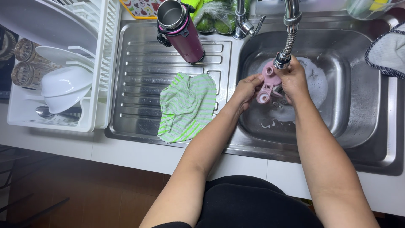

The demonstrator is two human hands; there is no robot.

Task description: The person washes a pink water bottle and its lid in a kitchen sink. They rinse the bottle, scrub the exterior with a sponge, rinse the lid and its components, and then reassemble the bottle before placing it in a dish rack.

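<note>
Both my hands hold a pink plastic bottle lid (267, 82) over the steel sink basin (358, 105), right under the flexible faucet spout (287, 46). My left hand (247, 89) grips the lid's left side. Around its right side and top wraps my right hand (294, 80). Soapy foam lies in the basin behind the lid. A maroon steel bottle (181, 29), uncapped and upright, stands on the ribbed drainboard (139, 63) to the left.
A green-and-white striped cloth (187, 106) lies crumpled on the drainboard. A white dish rack (97, 84) at far left holds white bowls, plates, glasses and a spoon. A bag of green fruit (215, 19) sits behind the faucet. A grey cloth (390, 50) hangs at the sink's right edge.
</note>
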